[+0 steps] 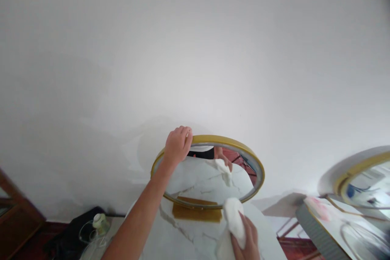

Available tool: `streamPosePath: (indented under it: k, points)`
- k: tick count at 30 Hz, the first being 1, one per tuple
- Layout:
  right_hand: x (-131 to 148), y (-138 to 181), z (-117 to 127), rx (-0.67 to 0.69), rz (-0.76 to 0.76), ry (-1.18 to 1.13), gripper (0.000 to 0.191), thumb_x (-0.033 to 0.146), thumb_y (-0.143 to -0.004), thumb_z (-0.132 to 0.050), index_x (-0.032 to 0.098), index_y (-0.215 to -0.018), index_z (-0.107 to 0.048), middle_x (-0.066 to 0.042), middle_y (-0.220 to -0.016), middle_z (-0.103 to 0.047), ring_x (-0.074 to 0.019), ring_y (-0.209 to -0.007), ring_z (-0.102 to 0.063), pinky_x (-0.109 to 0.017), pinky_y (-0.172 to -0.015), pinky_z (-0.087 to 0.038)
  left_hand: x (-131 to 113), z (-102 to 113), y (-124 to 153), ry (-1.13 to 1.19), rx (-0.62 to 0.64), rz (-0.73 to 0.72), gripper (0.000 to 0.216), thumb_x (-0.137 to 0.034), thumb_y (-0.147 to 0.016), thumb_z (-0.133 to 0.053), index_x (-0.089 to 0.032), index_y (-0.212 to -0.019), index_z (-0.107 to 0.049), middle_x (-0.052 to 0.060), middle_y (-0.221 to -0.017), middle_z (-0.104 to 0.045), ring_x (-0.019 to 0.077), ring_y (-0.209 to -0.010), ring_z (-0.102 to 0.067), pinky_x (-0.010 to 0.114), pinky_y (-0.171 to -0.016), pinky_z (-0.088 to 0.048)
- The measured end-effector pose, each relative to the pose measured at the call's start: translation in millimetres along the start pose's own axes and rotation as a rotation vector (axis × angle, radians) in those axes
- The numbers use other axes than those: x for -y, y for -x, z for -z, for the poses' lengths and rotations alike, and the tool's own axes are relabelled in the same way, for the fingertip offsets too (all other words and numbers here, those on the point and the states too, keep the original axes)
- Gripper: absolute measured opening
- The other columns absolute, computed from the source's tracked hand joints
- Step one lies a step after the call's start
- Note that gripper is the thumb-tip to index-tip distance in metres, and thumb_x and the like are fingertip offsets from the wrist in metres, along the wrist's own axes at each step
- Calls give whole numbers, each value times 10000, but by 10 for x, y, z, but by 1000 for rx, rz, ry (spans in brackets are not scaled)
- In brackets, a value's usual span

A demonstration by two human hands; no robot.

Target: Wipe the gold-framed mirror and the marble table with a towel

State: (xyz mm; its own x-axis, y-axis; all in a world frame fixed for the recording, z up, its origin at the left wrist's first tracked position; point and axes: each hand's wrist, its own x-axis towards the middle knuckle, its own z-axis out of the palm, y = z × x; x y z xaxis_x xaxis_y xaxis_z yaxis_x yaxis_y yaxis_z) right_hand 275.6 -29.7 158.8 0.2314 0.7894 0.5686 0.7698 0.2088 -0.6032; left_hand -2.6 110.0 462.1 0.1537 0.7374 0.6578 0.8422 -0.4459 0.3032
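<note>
A round mirror [213, 178] in a gold frame stands on a white marble-patterned table [179, 235], close to the wall. My left hand [178, 144] is closed over the top of its frame, fingers wrapped round the rim. In my right hand [248, 237] is a bunched white cloth [234, 215], just in front of the mirror's lower right edge. Whether the cloth touches the frame I cannot tell. The glass reflects the tabletop, my right hand with the cloth, and part of my clothing. A gold base [196, 213] shows below the mirror.
A second gold-framed mirror [365, 180] stands at the right, behind a white-topped table [338, 227] with cables on it. At the lower left are a bottle with a pale cap [100, 222] and a black bag [68, 233]. A plain wall [195, 48] rises behind.
</note>
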Motion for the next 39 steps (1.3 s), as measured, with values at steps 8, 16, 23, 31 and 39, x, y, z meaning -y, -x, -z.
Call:
streamPosePath:
  k: [8, 16, 23, 31, 39]
  points:
    - [945, -1485, 1141, -335, 215, 81, 639, 439, -815, -519, 232, -1384, -316, -128, -1321, -368, -319, -1218, -365, -502, -997, -327, 65, -161, -94, -130, 199, 106, 522, -404, -953, -183, -195, -774, -627, 40, -722, -659, 160, -716, -609, 252, -626, -341]
    - [1844, -2409, 835, -33, 555, 310, 637, 417, -828, -541, 305, -1402, -286, -86, -1331, -380, -287, -1174, -379, -447, -949, -321, 109, -189, -55, -172, 188, 93, 529, -385, -951, -168, -194, -804, -639, 59, -768, -676, 173, -750, -621, 261, -648, -356]
    - [2220, -2476, 463, 18, 758, 490, 710, 549, -813, -532, 348, -1420, -223, -78, -1298, -403, -301, -1112, -347, -484, -946, -231, 153, -220, -65, -187, 217, 93, 376, -339, -914, -325, -186, -897, -668, 79, -904, -694, 197, -883, -621, 270, -740, -402]
    - [2095, -2498, 510, 9, 750, 524, 618, 521, -832, -523, 363, -1388, -304, -87, -1278, -414, -306, -1107, -355, -485, -921, -253, 137, -206, -65, -166, 226, 105, 415, -357, -926, -288, -190, -895, -667, 69, -916, -691, 185, -881, -612, 258, -736, -392]
    - [1426, -2398, 688, -149, 509, 368, 524, 410, -867, -481, 273, -1359, -365, -98, -1249, -427, -284, -1098, -392, -439, -905, -313, 104, -186, -57, -162, 179, 121, 539, -389, -948, -173, -184, -804, -651, 59, -773, -676, 162, -752, -607, 253, -666, -346]
